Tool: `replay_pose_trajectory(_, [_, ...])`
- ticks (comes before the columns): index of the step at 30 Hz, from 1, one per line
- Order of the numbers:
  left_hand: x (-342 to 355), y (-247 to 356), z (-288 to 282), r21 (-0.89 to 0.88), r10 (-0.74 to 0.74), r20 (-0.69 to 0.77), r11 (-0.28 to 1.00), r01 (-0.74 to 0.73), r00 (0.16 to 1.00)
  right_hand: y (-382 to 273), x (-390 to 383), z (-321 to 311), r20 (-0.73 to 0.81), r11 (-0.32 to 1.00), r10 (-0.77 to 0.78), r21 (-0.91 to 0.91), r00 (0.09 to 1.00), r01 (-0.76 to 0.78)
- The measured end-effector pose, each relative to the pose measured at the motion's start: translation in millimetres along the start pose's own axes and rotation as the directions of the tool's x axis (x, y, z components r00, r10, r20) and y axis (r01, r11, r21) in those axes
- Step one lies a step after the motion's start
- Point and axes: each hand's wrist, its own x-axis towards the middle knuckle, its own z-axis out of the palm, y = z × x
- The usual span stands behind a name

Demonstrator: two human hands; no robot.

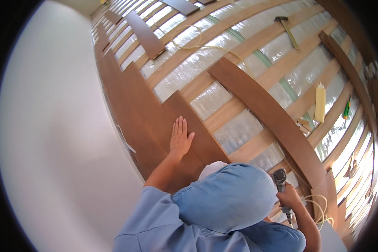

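Arms and hands as I view them remotely, with the loose brown board as landmark. Left of the loose board, the left forearm reaches forward, and the left hand lies palm down on the laid brown boards, open, its fingers straight and close together, the thumb apart. Beside the loose board's near end, the right forearm rises alongside the bent knee; the right hand is wrapped around a grey power tool, whose narrow tip points back toward the body. Right of the loose board lie a pale yellow bottle and a small green object; beyond its far end, a hammer. Any markings on tool or bottle are too small for me to read.
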Motion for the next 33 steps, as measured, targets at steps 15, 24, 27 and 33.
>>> replay_pose_trajectory(15, [36,-113,-31,-0.129,0.13,-0.026,0.983,-0.133,0.991,-25,24,-22,0.198,0.993,0.001,-0.116,0.98,0.022])
replay_pose_trajectory(24, [167,-190,17,-0.289,0.238,0.003,0.93,-0.227,0.971,-158,-1,10,-0.051,0.978,0.032,-0.204,0.998,-0.042])
replay_pose_trajectory(27, [169,-194,17,-0.324,0.229,-0.037,0.918,-0.229,0.973,-231,10,15,-0.014,0.992,-0.024,-0.123,1.0,0.022])
replay_pose_trajectory(33, [166,-208,10,-0.394,0.24,-0.032,0.889,-0.233,0.97,-364,77,50,0.105,0.819,-0.071,0.574,0.992,-0.002])
